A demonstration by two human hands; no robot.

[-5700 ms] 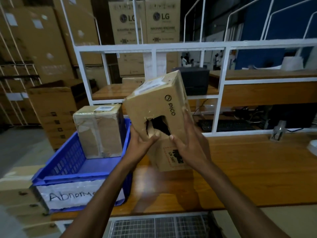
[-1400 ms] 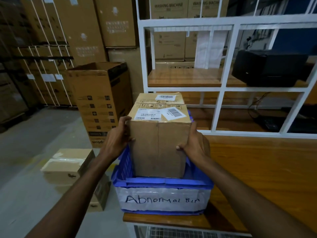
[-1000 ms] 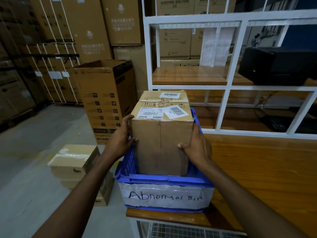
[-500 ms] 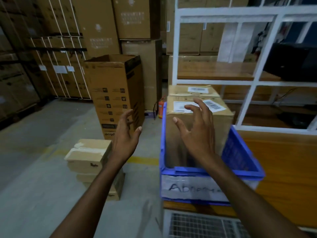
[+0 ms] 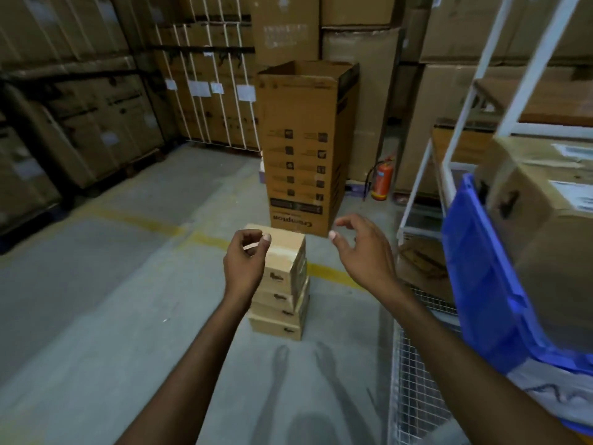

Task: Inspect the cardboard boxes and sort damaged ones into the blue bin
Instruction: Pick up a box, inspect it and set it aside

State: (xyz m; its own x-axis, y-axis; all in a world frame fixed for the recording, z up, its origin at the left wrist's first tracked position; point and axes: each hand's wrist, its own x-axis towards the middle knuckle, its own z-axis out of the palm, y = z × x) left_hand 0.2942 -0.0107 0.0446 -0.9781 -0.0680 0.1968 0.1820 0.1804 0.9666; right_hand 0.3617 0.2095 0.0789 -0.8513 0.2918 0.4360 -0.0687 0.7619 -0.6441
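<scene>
The blue bin (image 5: pixel 481 274) stands at the right edge of the view with a torn cardboard box (image 5: pixel 545 226) inside it; a hole shows in the box's side. A stack of small cardboard boxes (image 5: pixel 282 293) sits on the floor ahead of me. My left hand (image 5: pixel 245 264) hovers in front of the stack's top box with its fingers loosely curled and holds nothing. My right hand (image 5: pixel 362 252) hangs in the air to the right of the stack, fingers relaxed and spread, also holding nothing.
A tall open Crompton carton (image 5: pixel 305 149) stands on the floor behind the stack. A red fire extinguisher (image 5: pixel 382 181) leans by large cartons (image 5: pixel 359 91). The white table frame (image 5: pixel 455 155) and wire mesh shelf (image 5: pixel 414 380) are at right. Grey concrete floor (image 5: pixel 112 300) spreads left.
Both hands let go of the torn box, which now rests in the blue bin. My view swung left to the floor, and my hands now hover by the stack of small boxes.
</scene>
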